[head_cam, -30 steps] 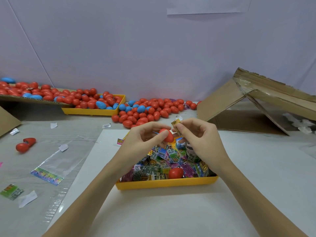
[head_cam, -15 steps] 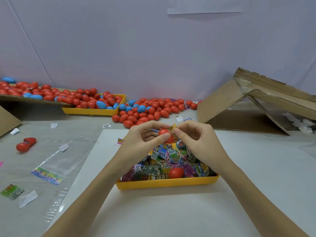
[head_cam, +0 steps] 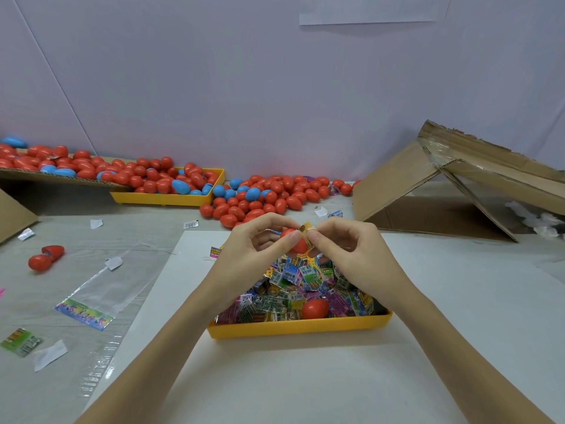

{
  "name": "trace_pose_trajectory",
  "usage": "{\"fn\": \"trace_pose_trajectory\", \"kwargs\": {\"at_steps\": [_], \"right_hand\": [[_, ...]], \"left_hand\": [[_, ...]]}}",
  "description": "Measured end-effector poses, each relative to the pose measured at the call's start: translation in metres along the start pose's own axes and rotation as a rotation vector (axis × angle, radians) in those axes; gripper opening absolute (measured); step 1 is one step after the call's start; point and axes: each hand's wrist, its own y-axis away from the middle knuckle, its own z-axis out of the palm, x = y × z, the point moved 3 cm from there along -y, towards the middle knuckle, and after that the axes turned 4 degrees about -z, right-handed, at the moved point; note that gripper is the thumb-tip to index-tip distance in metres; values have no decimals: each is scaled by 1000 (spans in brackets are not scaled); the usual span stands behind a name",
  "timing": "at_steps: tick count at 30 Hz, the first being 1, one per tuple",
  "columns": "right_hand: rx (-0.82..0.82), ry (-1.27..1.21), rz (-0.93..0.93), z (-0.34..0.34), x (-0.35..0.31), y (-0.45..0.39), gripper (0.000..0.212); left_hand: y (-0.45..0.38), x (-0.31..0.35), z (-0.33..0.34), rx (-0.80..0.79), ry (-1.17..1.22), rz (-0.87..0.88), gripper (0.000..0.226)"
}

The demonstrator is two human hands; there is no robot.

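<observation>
Handling notes, ordered from left side to right. Judged light, rigid and thin-walled, going by the open red shell (head_cam: 46, 258) lying on the grey table (head_cam: 67, 231) far left; expect smooth, slippery plastic; avoid squeezing hard across a seam, likely to pop apart or crack.

At the left hand (head_cam: 253, 258): thumb and fingers curled round the red egg (head_cam: 295, 244), gripping it above the far end of the near yellow tray (head_cam: 299, 328), clear of the contents; hold at the widest part of the shell, with the working side turned toward the other hand; cannot tell from this view whether a whole egg or one half.

For the gold packet (head_cam: 306, 232): touching the egg's upper right edge, pinched between thumb and forefinger of the right hand (head_cam: 351, 258), remaining fingers loosely curled; judged near weightless, soft and crinkly, easily creased and apt to spring back; pinch at an outer corner and feed the free edge in first; fold rather than force.

Below both hands: heaped printed packets (head_cam: 290, 280) and one closed red egg (head_cam: 315, 309) in the tray; take further packets singly, by a corner.

Far right: opened cardboard box (head_cam: 428, 185), well apart from the work.
</observation>
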Motion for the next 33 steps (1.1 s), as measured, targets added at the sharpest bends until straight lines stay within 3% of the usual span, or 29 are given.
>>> {"fn": "trace_pose_trajectory", "kwargs": {"at_steps": [6,15,20,26,33], "right_hand": [[-31,-219,137,3,5,1,18],[73,-634,290,9,6,4,21],[116,-551,244,9,6,3,37],[16,-410,198,11,2,5,22],[42,-340,194,11,0,7,21]], "left_hand": [[-2,-1,-2,60,-1,24,23],[-2,-2,-3,122,-64,79,24],[-3,-3,-3,137,-80,83,20],[-2,-3,-3,141,-109,93,20],[-1,0,-1,129,-125,156,19]]}}
